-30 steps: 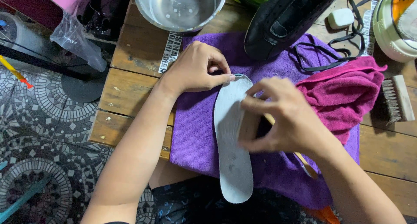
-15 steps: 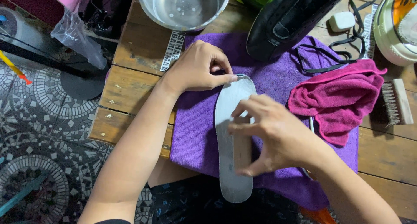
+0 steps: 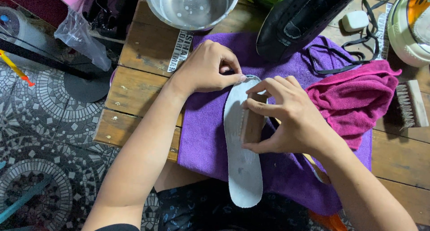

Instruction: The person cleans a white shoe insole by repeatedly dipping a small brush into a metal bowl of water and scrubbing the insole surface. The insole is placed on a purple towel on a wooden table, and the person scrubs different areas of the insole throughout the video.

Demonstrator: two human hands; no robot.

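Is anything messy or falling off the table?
Yes, a bit. The insole sticks out past the edge of the table, its near end hanging over the person's lap. The purple cloth under it droops over that edge too. The pink cloth lies crumpled. Nothing looks spilled or broken.

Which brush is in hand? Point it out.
The wooden brush gripped in the right hand, pressed on the white insole. The other brush lies untouched at the table's right edge, beside the pink cloth.
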